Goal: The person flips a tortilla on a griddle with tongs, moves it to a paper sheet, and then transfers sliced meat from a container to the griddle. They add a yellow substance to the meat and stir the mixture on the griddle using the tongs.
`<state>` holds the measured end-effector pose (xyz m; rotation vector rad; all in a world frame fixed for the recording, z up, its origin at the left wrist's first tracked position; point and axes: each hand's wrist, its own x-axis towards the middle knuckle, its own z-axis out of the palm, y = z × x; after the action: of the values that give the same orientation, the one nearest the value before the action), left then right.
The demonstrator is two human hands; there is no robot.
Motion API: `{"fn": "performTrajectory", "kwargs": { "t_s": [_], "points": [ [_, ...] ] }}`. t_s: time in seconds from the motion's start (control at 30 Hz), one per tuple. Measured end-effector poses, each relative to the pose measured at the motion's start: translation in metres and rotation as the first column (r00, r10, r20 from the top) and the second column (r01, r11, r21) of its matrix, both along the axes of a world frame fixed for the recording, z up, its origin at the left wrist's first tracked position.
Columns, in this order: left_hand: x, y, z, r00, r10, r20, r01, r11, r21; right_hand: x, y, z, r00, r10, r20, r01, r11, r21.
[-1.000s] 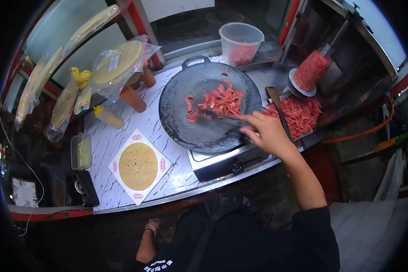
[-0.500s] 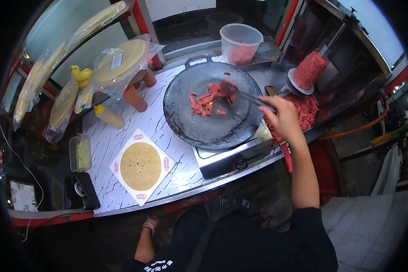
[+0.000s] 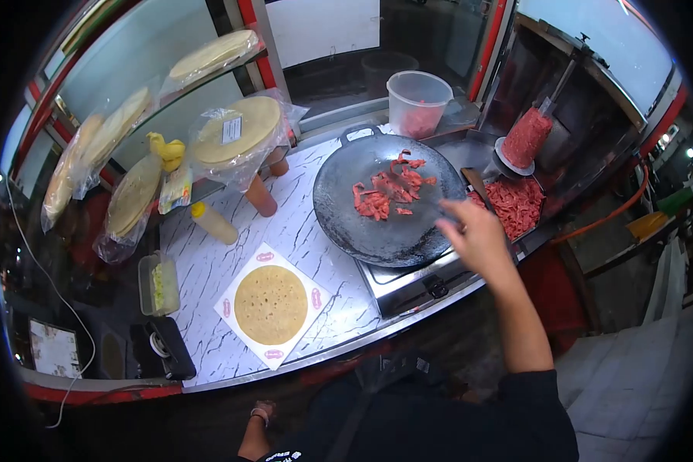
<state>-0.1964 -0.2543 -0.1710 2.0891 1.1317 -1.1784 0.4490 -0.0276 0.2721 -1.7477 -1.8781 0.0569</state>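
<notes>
At the centre of the frame, one round pan is being supported by one stove, with red meat strips being borne on it. At lower left, one flatbread is being carried by one square paper; at upper right, one meat cone is being held on a spit. The right hand is being extended over the pan's right edge, thumb and forefinger parted; whether anything is being gripped cannot be told. The left hand is being held low at lower left, its grip too small to tell. Compared with the earlier frame, the strips are being shown more spread out, and the dark utensil is no longer being distinguished
</notes>
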Motion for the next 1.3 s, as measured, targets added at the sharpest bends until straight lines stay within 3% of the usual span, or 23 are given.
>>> {"fn": "performTrajectory", "kwargs": {
  "t_s": [0.07, 0.13, 0.2, 0.23, 0.3, 0.33, 0.47, 0.53, 0.6, 0.67, 0.77, 0.8, 0.87, 0.9, 0.93, 1.0, 1.13, 1.17, 1.23, 1.3],
  "points": [
    [-0.006, 0.009, 0.003, 0.998, -0.064, -0.01, 0.064, 0.998, -0.018, -0.012, -0.008, -0.015, 0.993, 0.098, 0.063, -0.094, 0.994, -0.064],
    [-0.025, 0.016, -0.008, 0.991, -0.132, -0.025, 0.131, 0.99, -0.045, 0.011, 0.005, -0.042, 0.997, 0.071, 0.019, -0.071, 0.997, -0.017],
    [-0.039, 0.029, -0.021, 0.999, 0.021, 0.04, -0.023, 0.999, 0.042, 0.041, 0.016, -0.038, 0.999, 0.029, 0.038, -0.031, 0.998, 0.045],
    [-0.036, 0.035, -0.021, 0.999, 0.023, 0.037, -0.025, 0.998, 0.05, 0.051, 0.016, -0.031, 0.998, 0.017, -0.065, -0.013, 0.998, 0.066],
    [-0.022, 0.037, -0.002, 0.977, 0.212, 0.01, -0.212, 0.977, 0.014, 0.066, 0.025, -0.032, 0.993, 0.004, -0.115, 0.012, 0.991, 0.137],
    [-0.014, 0.033, 0.004, 0.98, 0.201, -0.005, -0.201, 0.98, 0.01, 0.068, 0.027, -0.037, 0.993, -0.03, -0.11, 0.046, 0.989, 0.138],
    [0.011, 0.054, -0.014, 0.955, 0.291, 0.056, -0.297, 0.935, 0.193, 0.07, 0.03, -0.039, 0.997, 0.071, -0.004, -0.071, 0.994, 0.087],
    [0.029, 0.059, -0.003, 0.997, 0.053, 0.061, -0.062, 0.987, 0.149, 0.08, 0.036, -0.019, 0.993, 0.104, -0.055, -0.104, 0.995, -0.001],
    [0.053, 0.051, -0.009, 0.995, 0.091, 0.035, -0.096, 0.982, 0.161, 0.085, 0.046, -0.023, 0.995, 0.085, -0.043, -0.084, 0.996, 0.022],
    [0.049, 0.058, -0.02, 0.974, 0.209, 0.093, -0.222, 0.959, 0.176, 0.089, 0.057, -0.037, 0.992, 0.084, 0.096, -0.09, 0.994, 0.064],
    [0.06, 0.046, -0.024, 0.944, 0.289, 0.157, -0.315, 0.932, 0.177, 0.09, 0.037, -0.004, 0.992, 0.115, 0.047, -0.118, 0.991, 0.063],
    [0.069, 0.04, -0.022, 0.952, 0.261, 0.157, -0.286, 0.945, 0.161, 0.091, 0.032, 0.0, 0.994, 0.11, -0.007, -0.11, 0.994, 0.02],
    [0.084, 0.02, -0.021, 0.983, 0.151, 0.107, -0.163, 0.981, 0.107, 0.081, 0.033, -0.017, 0.976, 0.204, 0.069, -0.208, 0.977, 0.05],
    [0.086, 0.017, -0.022, 0.998, 0.022, 0.065, -0.026, 0.998, 0.066, 0.078, 0.041, -0.031, 0.972, 0.216, 0.091, -0.22, 0.975, 0.03],
    [0.087, 0.012, -0.025, 0.998, 0.006, 0.062, -0.009, 0.998, 0.056, 0.078, 0.049, -0.038, 0.968, 0.224, 0.113, -0.227, 0.974, 0.012],
    [0.091, 0.007, -0.031, 0.974, 0.205, 0.097, -0.207, 0.978, 0.015, 0.093, 0.065, -0.033, 0.974, 0.2, 0.109, -0.208, 0.976, 0.058],
    [0.097, 0.007, -0.02, 0.994, 0.11, -0.022, -0.11, 0.994, -0.006, 0.099, 0.085, -0.021, 0.992, 0.109, 0.056, -0.114, 0.99, 0.086],
    [0.09, 0.009, -0.023, 0.987, 0.157, -0.016, -0.157, 0.987, 0.015, 0.094, 0.084, -0.029, 0.985, 0.127, 0.117, -0.129, 0.992, 0.012],
    [0.075, 0.026, -0.032, 0.967, 0.256, 0.007, -0.256, 0.964, 0.071, 0.091, 0.075, -0.036, 0.974, 0.187, 0.127, -0.193, 0.981, 0.032],
    [0.073, 0.02, -0.037, 0.926, 0.376, 0.037, -0.377, 0.92, 0.107, 0.095, 0.065, -0.007, 0.97, 0.229, 0.082, -0.231, 0.973, 0.015]
  ]
}}
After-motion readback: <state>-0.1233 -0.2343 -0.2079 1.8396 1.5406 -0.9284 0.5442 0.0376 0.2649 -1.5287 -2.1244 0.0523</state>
